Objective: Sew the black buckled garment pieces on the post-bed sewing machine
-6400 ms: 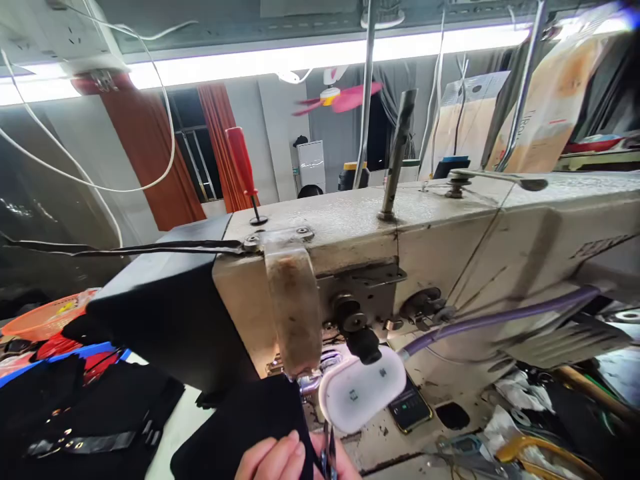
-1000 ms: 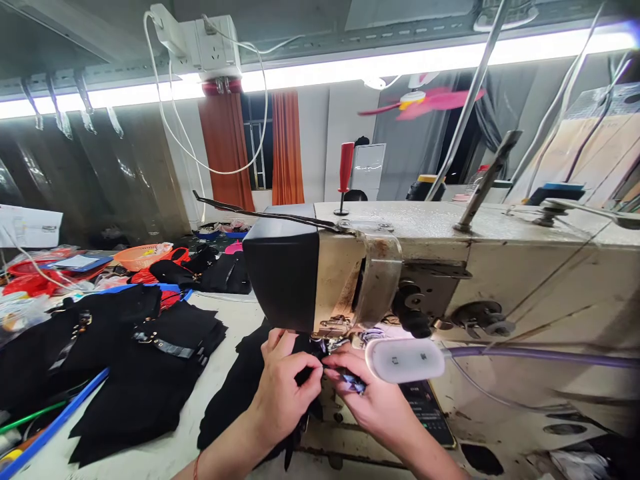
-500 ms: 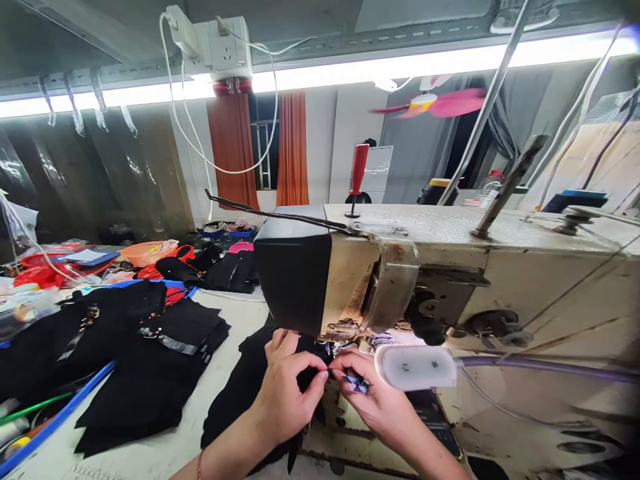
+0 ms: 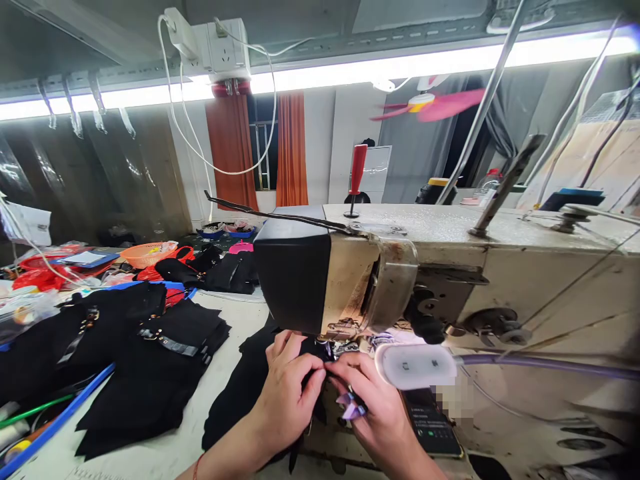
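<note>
My left hand [image 4: 289,390] and my right hand [image 4: 370,403] meet fingertip to fingertip just under the needle area of a worn beige sewing machine [image 4: 450,267]. Both pinch a piece of black fabric [image 4: 240,393] that lies on the machine bed. My right hand also has a small purple-handled tool [image 4: 350,405] tucked in its fingers. A white oval lamp [image 4: 413,365] on a flexible arm hangs just right of my right hand. The needle itself is hidden behind my fingers.
A stack of black garments with straps [image 4: 145,360] lies on the table at left, beside a blue tray edge [image 4: 55,423]. A phone [image 4: 433,423] lies on the machine bed. A red screwdriver [image 4: 356,177] stands on the machine top. An orange basket [image 4: 145,253] sits behind.
Since six seconds ago the view pulled back and both hands came up to the needle. Over the last second my right hand turned slightly, showing the purple tool.
</note>
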A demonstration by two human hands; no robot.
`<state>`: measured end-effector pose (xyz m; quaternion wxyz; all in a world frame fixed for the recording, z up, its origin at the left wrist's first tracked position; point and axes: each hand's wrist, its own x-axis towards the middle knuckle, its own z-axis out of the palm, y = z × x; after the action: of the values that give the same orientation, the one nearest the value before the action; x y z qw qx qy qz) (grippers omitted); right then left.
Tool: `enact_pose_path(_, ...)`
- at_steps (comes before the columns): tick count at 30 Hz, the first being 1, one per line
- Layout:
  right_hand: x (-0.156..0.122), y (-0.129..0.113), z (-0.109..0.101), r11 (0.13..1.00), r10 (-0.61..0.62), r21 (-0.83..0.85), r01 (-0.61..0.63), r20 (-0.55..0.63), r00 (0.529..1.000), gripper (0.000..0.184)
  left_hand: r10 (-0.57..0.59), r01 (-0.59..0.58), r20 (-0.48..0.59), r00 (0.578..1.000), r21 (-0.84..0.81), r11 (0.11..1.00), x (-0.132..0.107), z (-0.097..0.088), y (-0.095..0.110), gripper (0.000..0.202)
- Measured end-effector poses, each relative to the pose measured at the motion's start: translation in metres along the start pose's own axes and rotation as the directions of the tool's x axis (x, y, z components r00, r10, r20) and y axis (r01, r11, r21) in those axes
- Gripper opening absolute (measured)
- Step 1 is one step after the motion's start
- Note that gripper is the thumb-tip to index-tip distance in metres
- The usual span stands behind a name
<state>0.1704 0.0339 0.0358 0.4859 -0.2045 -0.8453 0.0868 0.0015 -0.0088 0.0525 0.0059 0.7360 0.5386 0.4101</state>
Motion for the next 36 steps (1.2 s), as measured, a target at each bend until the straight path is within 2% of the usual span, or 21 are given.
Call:
enact_pose_path(2, 0.001, 0.001, -0.002, 1.000, -0.028, 0.002, 0.028, 0.061, 0.998, 0.025, 0.025, -0.025, 0.018, 1.000, 0.012, 1.000, -0.004, 0.002, -0.002, 0.016)
enact_pose_path(7, -0.002, 0.010, -0.004, 0.999, -0.036, -0.024, 0.037, 0.052, 0.998, 0.016, 0.016, -0.016, -0.001, 1.000, 0.004, 1.000, -0.007, 0.010, -0.005, 0.012)
enact_pose_path(8, -0.003, 0.011, -0.005, 0.995, -0.063, -0.073, 0.068, 0.069, 0.996, 0.016, 0.010, -0.010, -0.005, 1.000, 0.009, 1.000, -0.006, 0.012, -0.005, 0.012)
enact_pose_path(10, -0.003, 0.012, -0.009, 0.952, -0.180, -0.226, 0.205, 0.127, 0.975, 0.022, 0.011, -0.011, 0.001, 1.000, 0.023, 1.000, -0.003, 0.012, -0.006, 0.013)
enact_pose_path(12, 0.000, 0.010, -0.015, 0.845, -0.321, -0.371, 0.386, 0.225, 0.920, 0.026, 0.024, -0.024, 0.014, 1.000, 0.037, 0.999, 0.000, 0.012, -0.006, 0.012)
enact_pose_path(15, 0.010, 0.006, -0.025, 0.670, -0.452, -0.449, 0.591, 0.385, 0.805, 0.026, 0.028, -0.029, 0.039, 0.999, 0.043, 0.999, 0.002, 0.012, -0.004, 0.011)
enact_pose_path(18, 0.018, 0.004, -0.031, 0.543, -0.487, -0.459, 0.703, 0.509, 0.709, 0.027, 0.017, -0.019, 0.037, 0.999, 0.037, 0.999, 0.000, 0.014, -0.004, 0.011)
enact_pose_path(20, 0.019, 0.007, -0.031, 0.513, -0.477, -0.467, 0.720, 0.542, 0.692, 0.028, 0.018, -0.019, 0.025, 1.000, 0.034, 0.999, -0.003, 0.016, -0.005, 0.013)
enact_pose_path(22, 0.017, 0.013, -0.028, 0.547, -0.450, -0.467, 0.695, 0.536, 0.715, 0.029, 0.030, -0.031, 0.027, 0.999, 0.034, 0.999, -0.005, 0.017, -0.006, 0.016)
enact_pose_path(25, 0.009, 0.022, -0.020, 0.685, -0.382, -0.444, 0.577, 0.455, 0.804, 0.028, 0.034, -0.036, 0.051, 0.998, 0.027, 0.999, -0.008, 0.016, -0.007, 0.015)
enact_pose_path(28, -0.005, 0.026, -0.011, 0.833, -0.298, -0.389, 0.393, 0.283, 0.912, 0.022, -0.043, 0.043, 0.041, 0.998, 0.002, 0.999, -0.012, 0.016, -0.006, 0.018)
enact_pose_path(30, -0.018, 0.025, -0.005, 0.894, -0.206, -0.373, 0.249, 0.153, 0.967, 0.017, -0.133, 0.133, 0.010, 0.991, -0.035, 0.990, -0.016, 0.018, -0.006, 0.020)
enact_pose_path(33, -0.031, 0.017, 0.003, 0.898, -0.059, -0.437, 0.044, -0.022, 0.998, 0.035, -0.266, 0.262, -0.023, 0.964, -0.127, 0.957, -0.019, 0.022, -0.008, 0.016)
enact_pose_path(36, -0.032, 0.010, 0.010, 0.865, -0.023, -0.502, -0.021, -0.081, 0.996, 0.035, -0.353, 0.347, 0.009, 0.935, -0.214, 0.913, -0.017, 0.023, -0.010, 0.014)
